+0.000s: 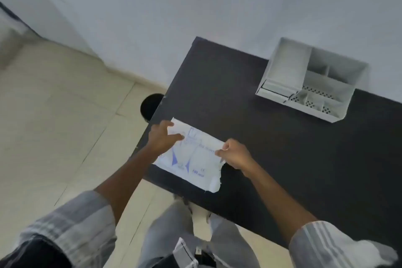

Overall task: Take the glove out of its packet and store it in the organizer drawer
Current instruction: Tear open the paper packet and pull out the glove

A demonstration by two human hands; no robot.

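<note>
A flat white glove packet (192, 160) with blue print lies near the left corner of a dark table (282, 159). My left hand (162, 138) presses on the packet's far left end with fingers spread over it. My right hand (236, 155) pinches the packet's right edge, which looks torn and ragged. No glove shows outside the packet. A white desk organizer (311, 78) with several open compartments stands at the table's far right against the wall; its low drawer (275, 91) sits at its left front.
The table's left and near edges drop off to a beige tiled floor (54, 126). A round black object (151, 106) sits on the floor by the table's left edge. A pale wall (195, 6) runs behind the table. My legs stand below the near edge.
</note>
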